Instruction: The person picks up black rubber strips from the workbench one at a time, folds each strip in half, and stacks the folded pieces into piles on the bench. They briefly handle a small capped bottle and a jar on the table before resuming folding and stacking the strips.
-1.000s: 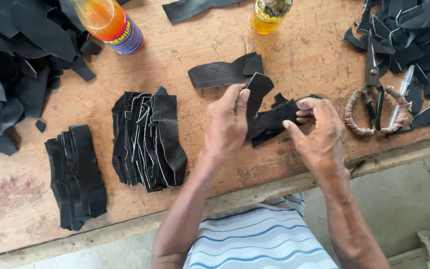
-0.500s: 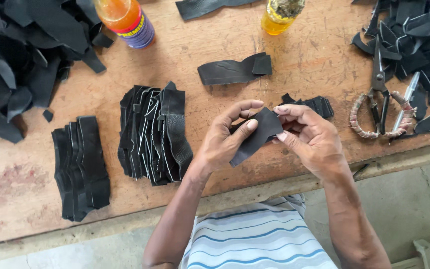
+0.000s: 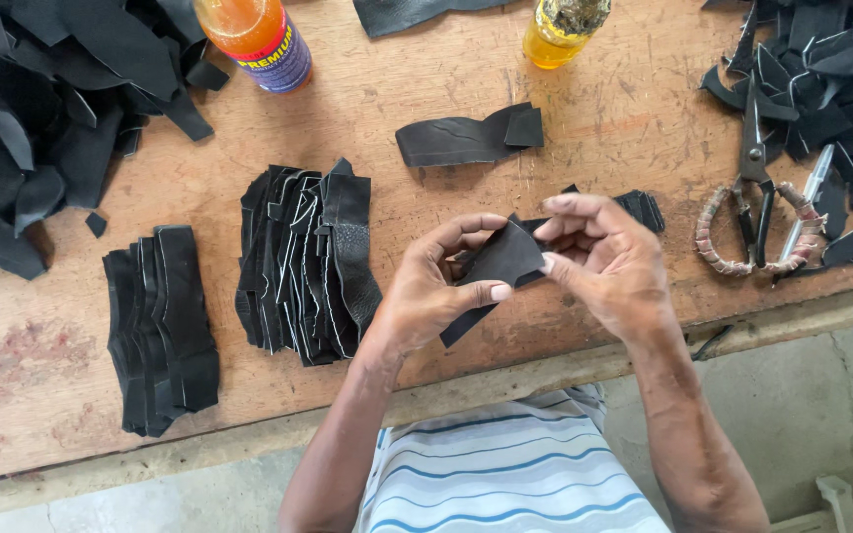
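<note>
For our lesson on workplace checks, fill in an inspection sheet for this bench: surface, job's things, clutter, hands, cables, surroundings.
Surface: worn wooden bench, reddish stain at its left.
Job's things: black leather piece held above the bench; two sorted stacks; a loose strip.
Clutter: heaps of black offcuts; scissors; orange bottle; yellow bottle.
Hands: left hand and right hand both pinch the piece.
Cables: nothing seen.
Surroundings: concrete floor; striped shirt.

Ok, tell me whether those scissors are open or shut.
Shut: the scissors lie flat on the table, blades together, wrapped handles side by side.
</note>
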Demonstrator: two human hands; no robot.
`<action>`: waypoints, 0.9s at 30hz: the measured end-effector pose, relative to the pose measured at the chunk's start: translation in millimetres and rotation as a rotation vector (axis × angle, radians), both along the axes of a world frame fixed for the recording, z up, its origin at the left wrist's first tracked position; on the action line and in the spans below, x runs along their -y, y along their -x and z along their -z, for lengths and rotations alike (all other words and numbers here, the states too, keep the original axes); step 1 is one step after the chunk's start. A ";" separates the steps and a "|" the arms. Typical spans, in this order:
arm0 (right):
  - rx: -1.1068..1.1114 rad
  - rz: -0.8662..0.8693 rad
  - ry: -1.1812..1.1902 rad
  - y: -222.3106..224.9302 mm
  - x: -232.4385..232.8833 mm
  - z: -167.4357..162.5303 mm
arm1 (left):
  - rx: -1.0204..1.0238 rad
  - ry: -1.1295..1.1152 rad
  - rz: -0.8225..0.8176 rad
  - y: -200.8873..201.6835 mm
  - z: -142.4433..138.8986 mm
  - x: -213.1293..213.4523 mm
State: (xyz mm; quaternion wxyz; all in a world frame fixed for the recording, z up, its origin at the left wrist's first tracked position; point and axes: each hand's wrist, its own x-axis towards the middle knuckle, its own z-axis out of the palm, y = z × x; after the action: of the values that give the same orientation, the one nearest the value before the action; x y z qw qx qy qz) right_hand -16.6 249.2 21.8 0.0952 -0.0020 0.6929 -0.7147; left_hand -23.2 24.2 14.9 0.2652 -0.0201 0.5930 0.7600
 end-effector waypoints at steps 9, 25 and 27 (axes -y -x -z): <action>-0.001 0.103 0.026 6.5 -8.8 5.6 | -0.099 -0.051 0.023 -4.2 -11.2 1.4; 0.296 0.078 0.795 3.7 -25.5 2.4 | 0.027 0.050 0.043 5.7 -3.1 6.6; 0.311 0.078 0.784 4.4 -20.7 -0.6 | 0.060 -0.008 0.036 5.3 -2.1 6.3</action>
State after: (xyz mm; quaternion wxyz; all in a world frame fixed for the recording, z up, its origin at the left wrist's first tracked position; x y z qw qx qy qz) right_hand -21.0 269.9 22.4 0.1635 0.0960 0.3455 -0.9191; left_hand -28.5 17.8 17.1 0.2964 -0.0312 0.5820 0.7566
